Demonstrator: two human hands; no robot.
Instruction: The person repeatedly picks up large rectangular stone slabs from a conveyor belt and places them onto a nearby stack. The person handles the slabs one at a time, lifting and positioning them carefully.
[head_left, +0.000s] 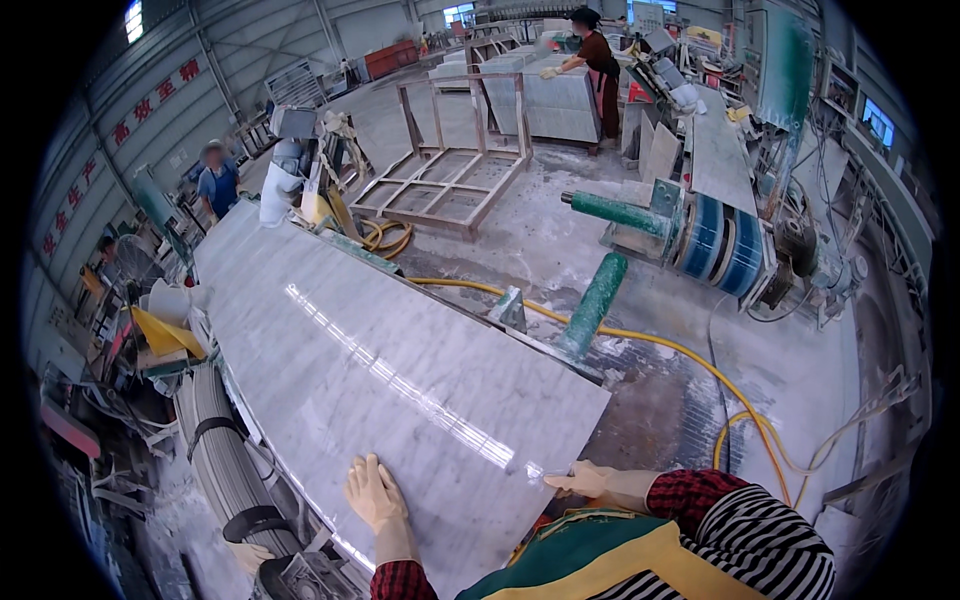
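Observation:
A long, polished white-grey marble slab (400, 370) stretches from in front of me toward the far left, with a bright streak of reflected light along it. My left hand (376, 495), in what looks like a pale glove, rests flat on its near end with the fingers stretched out. At the slab's near right edge is my right hand (585, 481), also pale-gloved, its fingers bent around the edge and partly hidden. Red plaid cuffs cover both my wrists.
Left of the slab lie a grey ribbed hose-like duct (225, 455) and a pale glove (250, 556). A yellow hose (660, 340) and green roller (597, 300) are to the right. Beyond stand a metal frame (450, 180), blue-ringed machinery (715, 245) and two people (597, 65) (217, 185).

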